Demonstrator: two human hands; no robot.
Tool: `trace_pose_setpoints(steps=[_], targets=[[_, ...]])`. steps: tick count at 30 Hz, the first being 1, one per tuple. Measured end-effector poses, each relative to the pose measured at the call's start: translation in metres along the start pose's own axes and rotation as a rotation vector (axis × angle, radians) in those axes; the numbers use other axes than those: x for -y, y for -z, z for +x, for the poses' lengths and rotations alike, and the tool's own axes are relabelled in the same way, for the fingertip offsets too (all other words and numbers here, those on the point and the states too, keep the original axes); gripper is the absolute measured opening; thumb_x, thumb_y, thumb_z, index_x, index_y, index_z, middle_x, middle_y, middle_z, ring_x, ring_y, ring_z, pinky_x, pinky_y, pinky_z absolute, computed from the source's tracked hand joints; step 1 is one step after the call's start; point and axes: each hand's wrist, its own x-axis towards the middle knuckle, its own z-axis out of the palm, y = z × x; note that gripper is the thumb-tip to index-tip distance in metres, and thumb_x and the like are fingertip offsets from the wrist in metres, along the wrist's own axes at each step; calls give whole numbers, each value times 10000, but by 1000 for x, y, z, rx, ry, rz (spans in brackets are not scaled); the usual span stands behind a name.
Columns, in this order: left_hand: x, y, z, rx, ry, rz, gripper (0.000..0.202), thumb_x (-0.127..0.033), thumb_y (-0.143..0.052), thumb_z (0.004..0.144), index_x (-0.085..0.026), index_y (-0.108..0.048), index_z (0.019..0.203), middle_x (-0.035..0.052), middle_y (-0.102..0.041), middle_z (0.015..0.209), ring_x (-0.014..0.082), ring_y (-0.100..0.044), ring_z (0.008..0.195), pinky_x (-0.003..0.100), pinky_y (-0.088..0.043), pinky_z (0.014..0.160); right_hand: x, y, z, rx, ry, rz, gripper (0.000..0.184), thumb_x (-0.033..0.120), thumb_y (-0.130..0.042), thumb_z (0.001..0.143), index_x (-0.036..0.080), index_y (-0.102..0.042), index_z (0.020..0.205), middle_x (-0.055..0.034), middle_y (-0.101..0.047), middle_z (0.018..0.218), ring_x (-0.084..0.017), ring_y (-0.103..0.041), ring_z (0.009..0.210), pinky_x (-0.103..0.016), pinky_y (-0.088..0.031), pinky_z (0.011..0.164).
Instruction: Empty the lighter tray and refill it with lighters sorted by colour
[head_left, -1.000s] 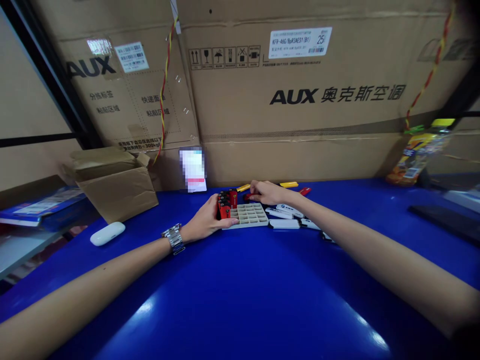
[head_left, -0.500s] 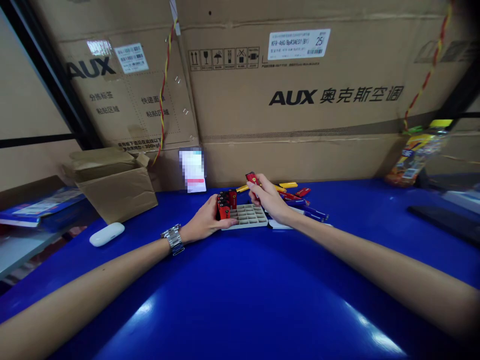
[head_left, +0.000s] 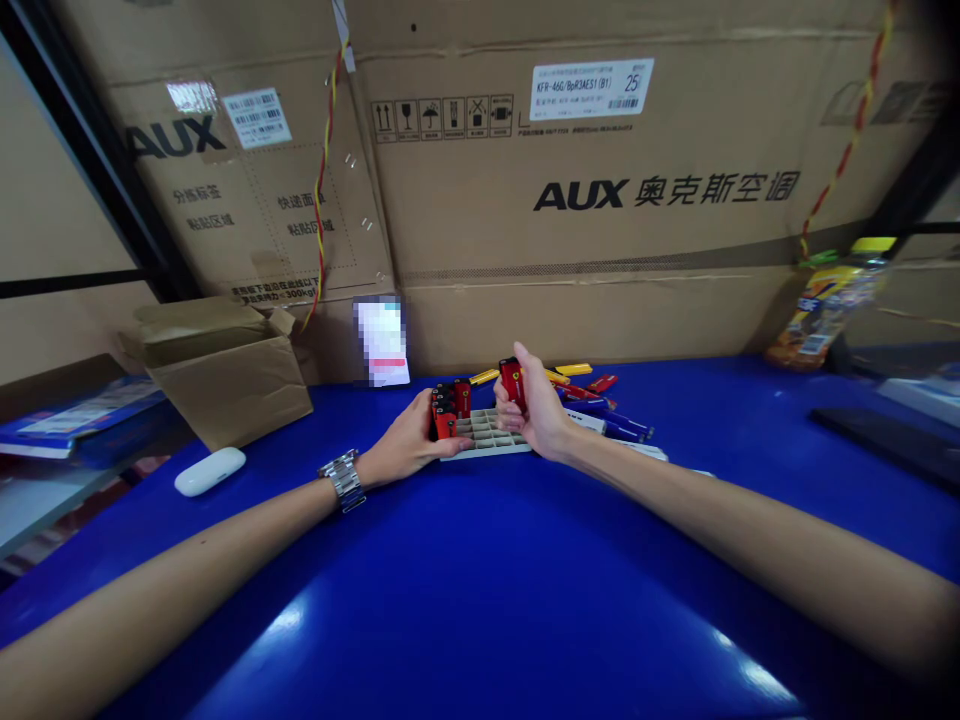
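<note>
A beige grid tray (head_left: 489, 437) with many small compartments lies on the blue table (head_left: 480, 600). Several red and black sticks (head_left: 445, 407) stand upright in its left columns. My left hand (head_left: 409, 445), with a metal watch on the wrist, grips the tray's left end, thumb along its front edge. My right hand (head_left: 534, 408) is closed on a red stick (head_left: 512, 381), held upright just above the tray's right part. More loose sticks (head_left: 592, 400), red, yellow, blue and white, lie scattered behind and to the right of the tray.
Big AUX cardboard cartons (head_left: 585, 190) wall off the back of the table. A small open cardboard box (head_left: 217, 370) and a white oval case (head_left: 209, 470) sit at the left. A yellow-capped jar (head_left: 832, 300) and a dark flat object (head_left: 885, 440) are at the right.
My right hand picked a red stick out of the loose pile, lifted it and turned it upright over the tray. My left hand stayed on the tray.
</note>
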Motion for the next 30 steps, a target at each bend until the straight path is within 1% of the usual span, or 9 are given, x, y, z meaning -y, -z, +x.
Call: trace_pose_setpoints(steps=[3,6,8,12,13,18,24,30], targets=[[1,0,0,-1,-4,-8,655,-452,-685,745,-159,-403,1258,151,-543,1239,285,-538,1121,481,-416,986,-1,0,0,-34,-49,33,512,619,-319,844,243,-308,497,71,-195,357,-82,-141,323,-257,-136,374],[0,0,-1,2,8,-5,658,-453,-686,745,-155,-406,1261,150,-542,1246,285,-538,1127,474,-418,989,-2,1,0,-84,-88,73,478,514,-204,877,251,-297,489,63,-182,312,-90,-129,290,-253,-129,343],[0,0,0,2,8,4,660,-457,-685,746,-153,-408,1262,150,-541,1248,288,-537,1131,471,-418,992,-3,1,0,-94,-100,77,469,480,-176,879,248,-302,491,59,-196,304,-88,-135,280,-246,-130,334],[1,0,0,1,9,14,666,-463,-683,744,-150,-406,1263,155,-546,1247,292,-535,1135,470,-426,987,-1,1,-1,-61,-99,68,462,528,-272,859,236,-300,502,73,-201,317,-68,-137,289,-233,-131,339],[1,0,0,2,7,13,664,-461,-682,746,-153,-405,1265,153,-545,1248,291,-535,1136,472,-425,989,-1,0,-1,-65,-100,65,460,532,-272,857,238,-293,504,74,-196,318,-67,-135,291,-233,-132,339],[1,0,0,-2,-7,14,654,-450,-682,750,-163,-405,1269,148,-548,1238,292,-538,1127,494,-415,995,-1,-1,-1,-132,-90,56,429,448,-162,875,247,-298,522,60,-210,311,-81,-140,281,-243,-128,330],[-1,0,0,-5,-26,17,670,-455,-678,752,-166,-396,1287,147,-548,1234,295,-538,1121,502,-415,990,1,-1,0,-129,-102,69,409,466,-166,871,252,-293,547,66,-206,301,-85,-130,284,-238,-128,334],[-3,1,0,-2,2,21,680,-470,-680,741,-150,-404,1273,155,-543,1240,294,-532,1127,483,-418,988,1,2,1,-111,-87,58,413,486,-172,873,252,-291,555,67,-199,315,-87,-134,295,-246,-123,346]])
